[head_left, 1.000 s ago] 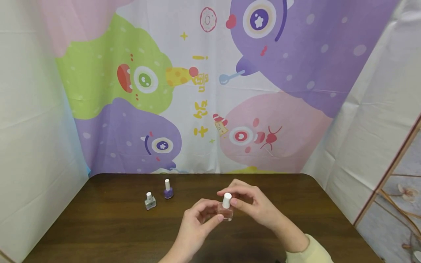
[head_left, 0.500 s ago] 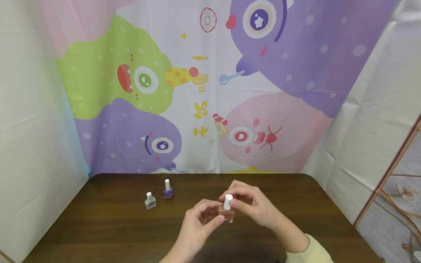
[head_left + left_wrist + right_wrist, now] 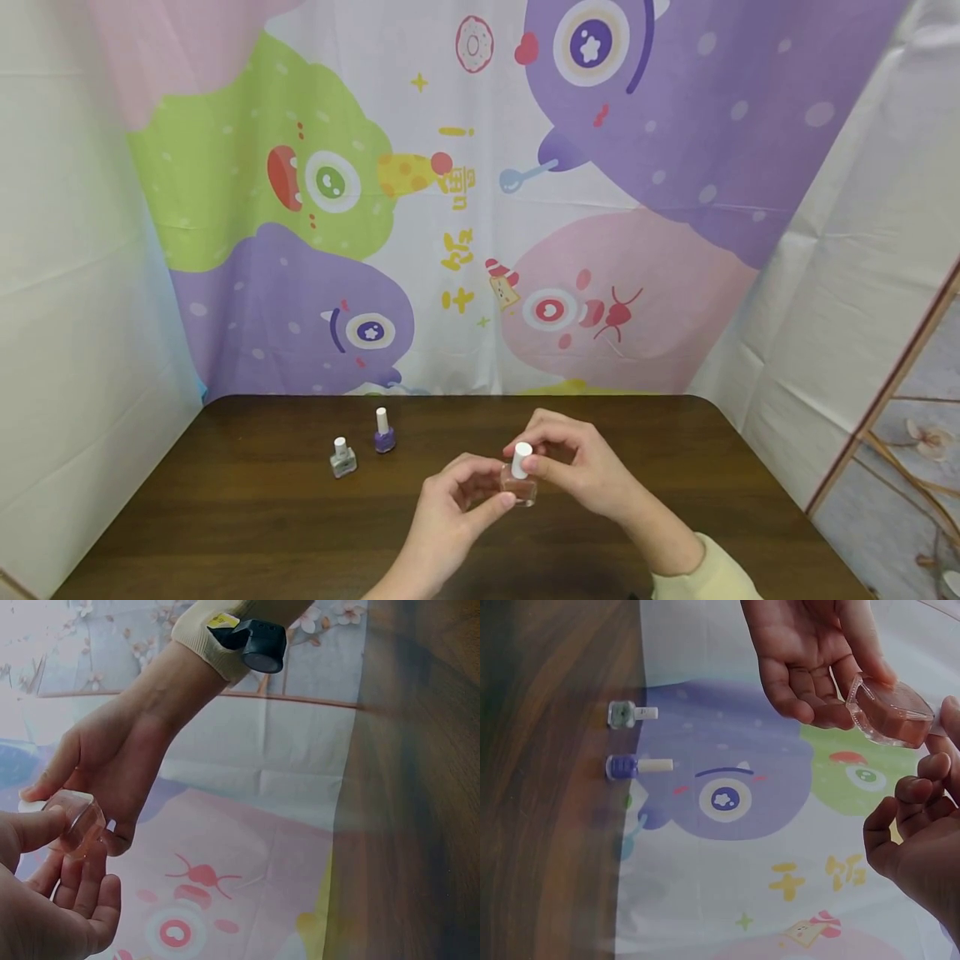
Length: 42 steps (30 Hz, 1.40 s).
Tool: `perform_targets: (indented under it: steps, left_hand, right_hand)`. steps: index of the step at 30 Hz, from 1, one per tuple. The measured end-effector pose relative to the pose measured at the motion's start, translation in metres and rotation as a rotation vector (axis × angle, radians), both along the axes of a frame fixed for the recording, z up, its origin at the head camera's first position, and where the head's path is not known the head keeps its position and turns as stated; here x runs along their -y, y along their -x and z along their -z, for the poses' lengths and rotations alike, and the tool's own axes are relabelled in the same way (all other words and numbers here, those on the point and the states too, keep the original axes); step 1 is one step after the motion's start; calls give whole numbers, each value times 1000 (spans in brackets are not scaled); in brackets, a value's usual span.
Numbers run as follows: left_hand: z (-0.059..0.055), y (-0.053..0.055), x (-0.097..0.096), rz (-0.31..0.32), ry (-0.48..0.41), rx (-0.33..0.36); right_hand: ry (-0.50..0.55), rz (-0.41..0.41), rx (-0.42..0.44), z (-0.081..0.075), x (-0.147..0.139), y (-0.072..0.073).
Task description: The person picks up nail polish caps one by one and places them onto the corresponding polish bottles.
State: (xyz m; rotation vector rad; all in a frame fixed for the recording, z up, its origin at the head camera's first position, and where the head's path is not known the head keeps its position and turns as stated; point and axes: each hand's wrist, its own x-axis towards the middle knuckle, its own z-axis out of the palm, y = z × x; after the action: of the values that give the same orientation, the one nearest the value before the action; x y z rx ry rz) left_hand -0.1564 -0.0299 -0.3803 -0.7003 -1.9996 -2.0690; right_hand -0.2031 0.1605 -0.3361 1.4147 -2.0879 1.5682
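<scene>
A small clear bottle of pinkish-brown nail polish (image 3: 520,492) is held above the table, a little tilted. My left hand (image 3: 454,512) pinches its glass body between thumb and fingers. On the white cap (image 3: 522,458), which sits on the bottle, the thumb and fingers of my right hand (image 3: 577,462) grip from the right. The bottle's square glass base (image 3: 892,712) shows in the right wrist view, with the cap mostly hidden by the right fingers. In the left wrist view the left thumb covers part of the glass (image 3: 82,825).
Two more capped nail polish bottles stand at the back left of the dark wooden table (image 3: 262,533): a grey-green one (image 3: 342,461) and a taller purple one (image 3: 384,437). Behind the table hangs a cartoon-printed curtain (image 3: 450,350).
Both hands and the pinkish-brown bottle have shifted very slightly to the right. Each hand keeps its grip, and the other two bottles have stayed in place.
</scene>
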Motion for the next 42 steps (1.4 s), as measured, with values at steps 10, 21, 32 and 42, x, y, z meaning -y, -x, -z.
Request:
perform_targets:
  steps: [10, 21, 32, 42]
  left_hand:
    - [0, 1, -1, -7, -8, -16]
    - [-2, 0, -3, -91, 23, 8]
    - [-3, -1, -6, -220, 56, 12]
    - [-2, -2, -9, -287, 66, 8]
  right_hand:
    - [25, 41, -17, 1, 1, -1]
    - [36, 129, -35, 1, 6, -5]
    - [60, 214, -2, 5, 12, -9]
    - [74, 248, -26, 9, 15, -8]
